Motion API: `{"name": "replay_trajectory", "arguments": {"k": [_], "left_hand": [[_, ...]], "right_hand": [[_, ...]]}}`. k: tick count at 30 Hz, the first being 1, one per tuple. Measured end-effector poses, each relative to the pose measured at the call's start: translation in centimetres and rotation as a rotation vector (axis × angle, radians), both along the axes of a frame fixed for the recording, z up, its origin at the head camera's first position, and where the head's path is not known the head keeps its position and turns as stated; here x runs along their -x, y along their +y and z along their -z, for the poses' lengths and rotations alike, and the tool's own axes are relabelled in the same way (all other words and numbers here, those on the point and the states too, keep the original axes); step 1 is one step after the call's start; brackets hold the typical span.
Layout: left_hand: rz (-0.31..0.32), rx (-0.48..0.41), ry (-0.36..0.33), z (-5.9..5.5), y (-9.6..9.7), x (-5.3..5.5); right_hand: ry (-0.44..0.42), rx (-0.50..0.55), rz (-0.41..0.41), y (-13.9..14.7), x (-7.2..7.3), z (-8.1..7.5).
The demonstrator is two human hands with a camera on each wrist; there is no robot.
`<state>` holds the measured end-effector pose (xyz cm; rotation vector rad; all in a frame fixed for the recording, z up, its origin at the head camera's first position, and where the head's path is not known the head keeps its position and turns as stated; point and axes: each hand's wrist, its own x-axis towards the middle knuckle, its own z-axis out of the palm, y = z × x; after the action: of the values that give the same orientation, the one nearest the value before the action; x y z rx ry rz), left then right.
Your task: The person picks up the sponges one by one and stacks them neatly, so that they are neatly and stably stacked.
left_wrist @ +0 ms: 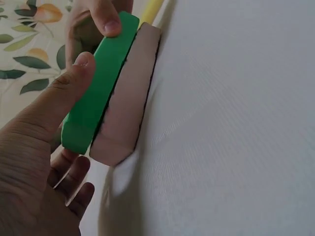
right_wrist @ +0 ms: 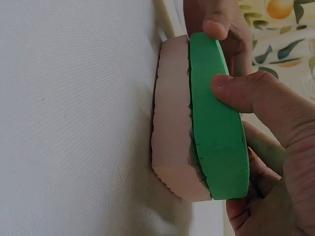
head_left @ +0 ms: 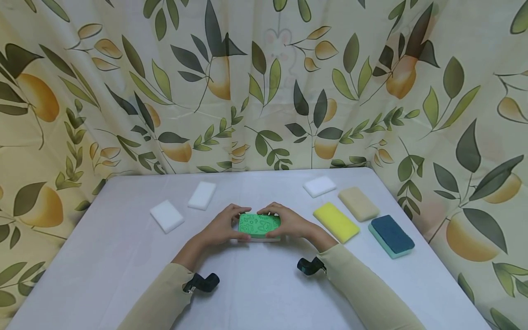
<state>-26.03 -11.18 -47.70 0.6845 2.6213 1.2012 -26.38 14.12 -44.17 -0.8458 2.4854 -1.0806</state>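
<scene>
A green block, apparently a sponge (head_left: 259, 224) with dark printed line drawings on top, lies flat over a pale pink sponge (left_wrist: 125, 98) of similar size. The pink one rests on the white tablecloth, mostly hidden from above. My left hand (head_left: 218, 228) grips the green sponge's left end, thumb on the near side and fingers at the far side. At the other end, my right hand (head_left: 294, 223) grips it in the same way. In the right wrist view, the edges of the green sponge (right_wrist: 216, 118) and pink sponge (right_wrist: 172, 108) run nearly level, touching along most of their length.
Two white sponges (head_left: 167, 216) (head_left: 202, 195) lie at the left, another white sponge (head_left: 319, 186) at the back right. To the right are a yellow sponge (head_left: 336, 222), a beige sponge (head_left: 359, 204) and a dark blue-topped sponge (head_left: 392, 236). A patterned curtain (head_left: 264, 128) hangs behind the table.
</scene>
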Motion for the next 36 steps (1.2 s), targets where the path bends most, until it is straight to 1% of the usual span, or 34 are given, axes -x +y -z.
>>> {"name": "replay_trajectory", "arguments": {"k": [8,14,22,29,36], "left_hand": [[0.003,0.013,0.086,-0.2,1.0,0.1],[0.000,0.026,0.090,0.0,1.2,0.1],[0.000,0.002,0.095,0.2,1.2,0.1],[-0.003,-0.014,0.102,0.4,1.2,0.0],[0.001,-0.016,0.104,0.3,1.3,-0.1]], "right_hand": [[-0.004,0.018,-0.001,0.0,0.0,0.3],[-0.018,0.031,0.014,-0.1,0.1,0.4],[-0.018,0.028,0.012,0.1,0.1,0.4],[-0.015,0.035,0.017,0.1,-0.1,0.0],[-0.010,0.007,0.038,0.7,-0.3,-0.1]]}}
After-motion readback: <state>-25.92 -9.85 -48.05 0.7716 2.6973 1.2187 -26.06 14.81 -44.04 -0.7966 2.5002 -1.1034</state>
